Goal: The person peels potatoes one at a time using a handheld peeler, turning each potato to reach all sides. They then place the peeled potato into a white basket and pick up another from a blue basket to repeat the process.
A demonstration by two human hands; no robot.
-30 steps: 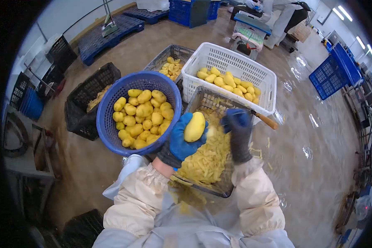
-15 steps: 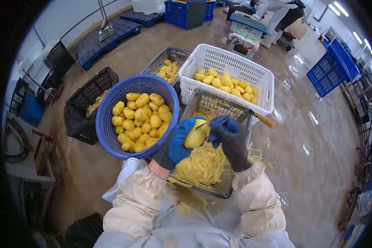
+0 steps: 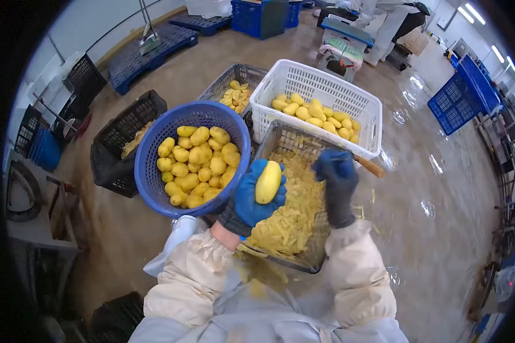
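A pale peeled potato point(image 3: 268, 182) rests in my left hand point(image 3: 256, 197), its blue-gloved fingers wrapped round it. My right hand point(image 3: 336, 177), in a dark blue glove, is closed to the right of the potato, apart from it; what it holds, if anything, I cannot make out. Both hands are over a grey crate point(image 3: 315, 260) of yellow peelings point(image 3: 286, 220). On the left, a blue round basket point(image 3: 145, 188) holds several yellow potatoes point(image 3: 195, 166). Behind the grey crate, a white crate point(image 3: 326, 86) contains more potatoes point(image 3: 317, 114). A wooden handle point(image 3: 369, 166) sticks out at the crate's right corner.
A black crate point(image 3: 111, 140) stands left of the blue basket, and another grey crate point(image 3: 217, 86) with potato pieces is behind it. Blue pallets point(image 3: 149, 60) lie farther back. A person point(image 3: 392, 31) stands at the back right, near a blue crate point(image 3: 458, 97).
My right hand has moved away from the potato to the right. The potato is now more upright in my left hand, with more of its surface showing.
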